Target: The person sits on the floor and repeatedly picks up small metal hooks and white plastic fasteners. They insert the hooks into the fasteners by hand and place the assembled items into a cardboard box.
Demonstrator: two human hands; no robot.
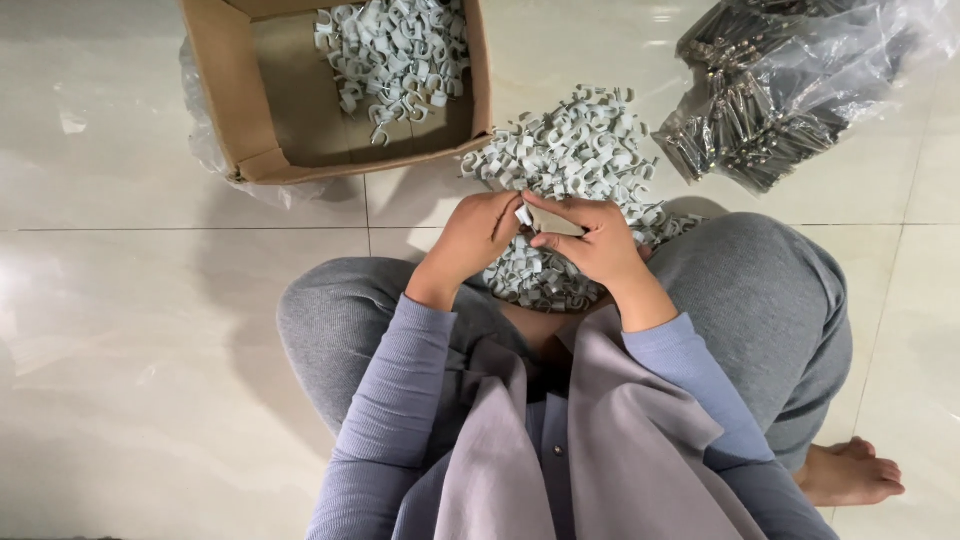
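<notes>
Hands (540,235) pinch white clip (524,214)

Seated person on floor (140,300). Pile of clips (575,150) on floor before the knees. Cardboard box (240,100) behind-left of pile, more clips inside. Bag of what look like nails (770,110) right of pile. Left hand (478,238) and right hand (590,240) meet over pile's near edge.

head view | looks steeply down from above | close over lap and floor (120,330) | far edges perhaps cropped
</notes>
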